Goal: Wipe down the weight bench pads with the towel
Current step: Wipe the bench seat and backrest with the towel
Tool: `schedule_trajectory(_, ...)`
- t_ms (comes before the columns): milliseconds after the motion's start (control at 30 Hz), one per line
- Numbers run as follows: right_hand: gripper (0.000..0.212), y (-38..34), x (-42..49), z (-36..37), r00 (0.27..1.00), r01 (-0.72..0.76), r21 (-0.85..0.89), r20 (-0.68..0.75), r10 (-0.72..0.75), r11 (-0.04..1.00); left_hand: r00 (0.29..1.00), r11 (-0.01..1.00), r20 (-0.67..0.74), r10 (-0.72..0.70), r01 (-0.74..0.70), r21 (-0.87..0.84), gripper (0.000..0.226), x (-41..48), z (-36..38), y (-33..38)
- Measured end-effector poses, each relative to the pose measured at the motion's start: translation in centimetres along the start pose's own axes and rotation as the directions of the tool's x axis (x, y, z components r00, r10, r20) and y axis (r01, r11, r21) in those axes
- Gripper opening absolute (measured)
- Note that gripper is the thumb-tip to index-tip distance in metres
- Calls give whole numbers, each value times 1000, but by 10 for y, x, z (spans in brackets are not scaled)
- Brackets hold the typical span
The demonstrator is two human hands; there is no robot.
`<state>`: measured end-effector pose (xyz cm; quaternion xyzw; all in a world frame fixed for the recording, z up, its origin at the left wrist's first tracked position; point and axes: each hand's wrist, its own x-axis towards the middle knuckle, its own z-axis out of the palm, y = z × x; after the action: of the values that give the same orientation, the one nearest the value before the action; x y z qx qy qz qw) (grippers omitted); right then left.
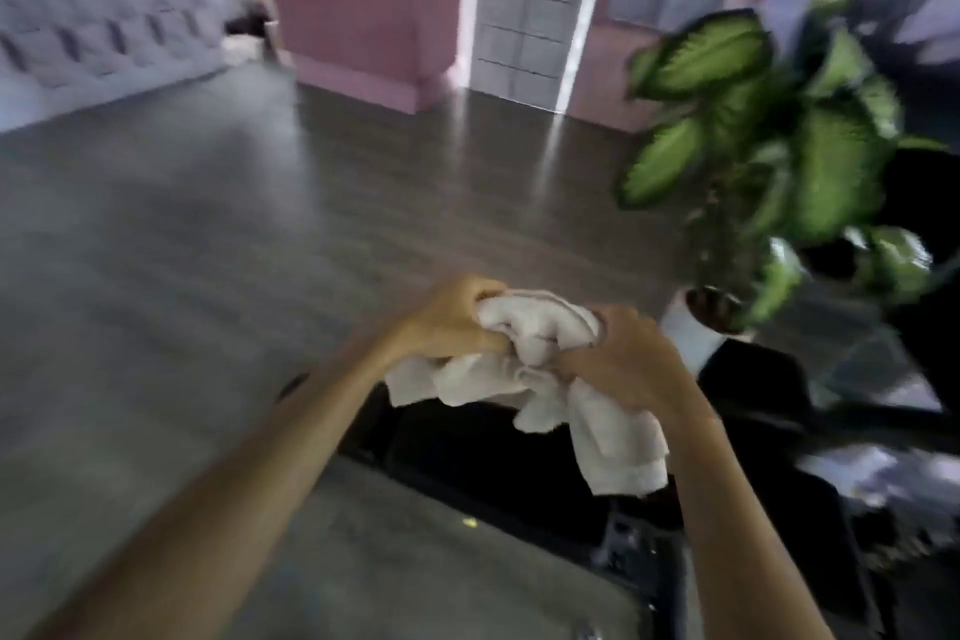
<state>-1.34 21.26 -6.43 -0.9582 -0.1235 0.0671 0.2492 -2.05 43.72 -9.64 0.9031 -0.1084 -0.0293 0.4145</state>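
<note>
A crumpled white towel (540, 369) hangs bunched between both hands at the centre of the head view. My left hand (452, 322) grips its upper left part with closed fingers. My right hand (623, 353) clutches the right side, and a loose end of cloth dangles below it. Under the hands lies a dark padded surface (467, 447), apparently a black bench pad, blurred by motion. A grey surface (415, 561) fills the area nearest me; I cannot tell what it is. The towel is held in the air, clear of the pad.
A potted plant with large green-and-white leaves (769, 146) stands in a white pot (691, 333) just right of my hands. Dark equipment (924, 276) sits behind it. Grey floor (208, 224) stretches left toward a pink wall (363, 0) and a white door (530, 5).
</note>
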Motion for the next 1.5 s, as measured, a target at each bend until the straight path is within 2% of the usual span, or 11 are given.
schedule_trajectory(133,52,-82,67,99,984,39,-24,178,-34,999,995,995,14,-96,96,-10,31,-34,-64,-114)
schedule_trajectory(233,29,-131,114,166,970,-4,-35,242,12,999,988,983,-3,-153,152,-99,30,-43,-105,-188)
schedule_trajectory(500,50,-193,227,283,934,22,-111,356,19,994,930,915,-25,-368,357,-187,31,-12,-134,-355)
schedule_trajectory(833,45,-173,367,435,901,52,-100,434,-4,994,903,889,17,-429,425,-169,22,63,-110,-514)
schedule_trajectory(967,34,-148,409,487,930,47,-95,368,-9,994,905,889,79,-419,426,-168,53,90,-102,-571)
schedule_trajectory(1033,25,-134,422,508,943,20,-74,332,6,997,913,872,95,-397,407,-272,59,98,-104,-599)
schedule_trajectory(1100,19,-120,430,522,957,-30,-50,288,43,998,905,803,-20,-426,367,-470,50,101,-108,-627)
schedule_trajectory(1200,11,-107,438,544,977,-101,-14,188,102,995,819,724,-238,-522,278,-631,28,90,-105,-669)
schedule_trajectory(1333,13,-105,470,617,994,-69,-53,87,73,996,808,706,-269,-524,235,-669,26,71,-78,-732)
schedule_trajectory(1400,24,-104,487,680,990,-45,-119,130,60,992,833,730,-248,-495,244,-638,33,65,-56,-767)
schedule_trajectory(1500,50,-95,480,795,916,-80,-281,357,182,956,859,790,-214,-465,294,-537,42,58,-21,-820)
